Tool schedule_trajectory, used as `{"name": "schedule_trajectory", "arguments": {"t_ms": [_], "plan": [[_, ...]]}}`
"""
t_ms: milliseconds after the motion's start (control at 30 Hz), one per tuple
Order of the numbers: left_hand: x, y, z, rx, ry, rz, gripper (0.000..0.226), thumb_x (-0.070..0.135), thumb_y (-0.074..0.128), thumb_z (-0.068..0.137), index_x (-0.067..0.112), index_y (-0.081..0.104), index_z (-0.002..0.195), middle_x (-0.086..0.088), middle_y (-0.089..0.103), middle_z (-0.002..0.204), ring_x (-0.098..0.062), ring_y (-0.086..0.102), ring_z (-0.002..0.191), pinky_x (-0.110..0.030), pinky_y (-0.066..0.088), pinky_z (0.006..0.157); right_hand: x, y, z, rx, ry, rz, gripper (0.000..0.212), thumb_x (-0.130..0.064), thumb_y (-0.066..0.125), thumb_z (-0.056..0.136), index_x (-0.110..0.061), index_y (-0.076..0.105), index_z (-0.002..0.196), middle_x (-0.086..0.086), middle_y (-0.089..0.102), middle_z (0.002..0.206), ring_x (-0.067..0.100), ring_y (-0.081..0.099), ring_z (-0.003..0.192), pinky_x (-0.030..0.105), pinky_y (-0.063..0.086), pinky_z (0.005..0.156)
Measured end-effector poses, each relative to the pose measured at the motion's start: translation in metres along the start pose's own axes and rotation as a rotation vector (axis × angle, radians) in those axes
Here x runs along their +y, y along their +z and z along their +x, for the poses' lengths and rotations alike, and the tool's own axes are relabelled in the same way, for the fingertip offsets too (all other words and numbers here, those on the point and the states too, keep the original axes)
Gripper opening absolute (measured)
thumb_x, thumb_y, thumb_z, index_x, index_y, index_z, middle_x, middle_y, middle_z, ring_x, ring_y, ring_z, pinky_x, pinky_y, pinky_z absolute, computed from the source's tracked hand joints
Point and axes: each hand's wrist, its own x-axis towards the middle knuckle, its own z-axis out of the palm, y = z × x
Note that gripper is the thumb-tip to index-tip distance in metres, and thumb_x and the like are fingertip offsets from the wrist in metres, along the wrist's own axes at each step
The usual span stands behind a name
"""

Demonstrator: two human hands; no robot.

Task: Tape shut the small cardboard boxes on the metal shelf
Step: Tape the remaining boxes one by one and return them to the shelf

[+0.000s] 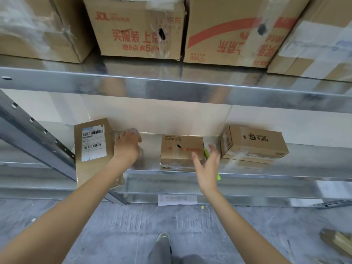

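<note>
On the metal shelf (247, 166), the left hand (127, 144) curled around a clear tape roll (140, 151) beside the labelled box (93, 147), while the right hand (206, 164) hovered open before the middle box (182, 151).

The metal shelf (304, 162) bears three small cardboard boxes (182, 151).
</note>
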Motion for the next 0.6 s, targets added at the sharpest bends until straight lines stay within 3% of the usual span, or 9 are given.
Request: {"name": "schedule_trajectory", "arguments": {"t_ms": [100,200,267,333,400,467,600], "plan": [[0.018,-0.032,0.001,0.062,0.074,-0.216,0.029,-0.004,0.046,0.088,0.012,0.063,0.105,-0.013,0.053,0.114,-0.035,0.047,0.117,-0.043,0.036,0.102,-0.026,-0.001,0.007,-0.025,-0.164,-0.056,0.054,-0.028,0.065,0.092,-0.011,0.042,0.138,0.005,0.040,0.140,0.015,0.035,0.132,0.020,0.025,0.108],[0.050,-0.060,-0.012,-0.051,0.116,-0.678,0.018,0.002,0.051,0.094,0.016,0.054,0.105,-0.008,0.056,0.101,-0.024,0.057,0.090,-0.032,0.052,0.070,-0.056,0.003,0.019,-0.202,-0.159,0.015,0.051,-0.034,0.064,0.092,-0.018,0.048,0.137,-0.001,0.048,0.137,0.010,0.044,0.125,0.020,0.032,0.105],[0.072,-0.069,-0.028,-0.161,0.078,-0.935,0.022,0.008,0.059,0.094,0.021,0.049,0.108,-0.004,0.057,0.098,-0.015,0.058,0.081,-0.015,0.048,0.054,-0.074,0.005,0.030,-0.335,-0.003,0.135,0.048,-0.039,0.062,0.092,-0.021,0.052,0.135,-0.003,0.054,0.134,0.008,0.054,0.115,0.023,0.042,0.100],[0.089,-0.068,-0.044,-0.197,0.045,-1.097,0.029,0.003,0.059,0.093,0.019,0.044,0.111,-0.005,0.057,0.099,-0.014,0.058,0.082,-0.010,0.044,0.053,-0.082,0.004,0.038,-0.415,0.115,0.214,0.037,-0.036,0.062,0.092,-0.014,0.063,0.121,0.008,0.065,0.122,0.018,0.063,0.105,0.034,0.050,0.097],[0.099,-0.064,-0.060,-0.192,-0.005,-1.211,0.031,0.000,0.057,0.093,0.017,0.040,0.113,-0.009,0.057,0.104,-0.017,0.058,0.089,-0.013,0.048,0.063,-0.083,-0.002,0.042,-0.432,0.139,0.263,0.028,-0.024,0.065,0.091,0.001,0.069,0.103,0.027,0.067,0.105,0.034,0.065,0.091,0.044,0.053,0.092],[0.103,-0.056,-0.074,-0.182,-0.049,-1.265,0.032,0.001,0.057,0.094,0.015,0.038,0.116,-0.013,0.056,0.115,-0.014,0.058,0.093,-0.017,0.049,0.073,-0.080,-0.007,0.043,-0.451,0.146,0.293,0.022,-0.016,0.066,0.089,0.004,0.071,0.098,0.028,0.068,0.095,0.028,0.062,0.082,0.037,0.052,0.081],[0.110,-0.042,-0.094,-0.172,-0.084,-1.426,0.033,-0.001,0.057,0.094,0.011,0.039,0.119,-0.012,0.061,0.112,0.004,0.064,0.075,-0.013,0.050,0.063,-0.073,-0.014,0.041,-0.480,0.196,0.326,0.018,-0.011,0.067,0.087,0.005,0.072,0.096,0.020,0.067,0.089,0.020,0.061,0.081,0.027,0.052,0.076]]}}
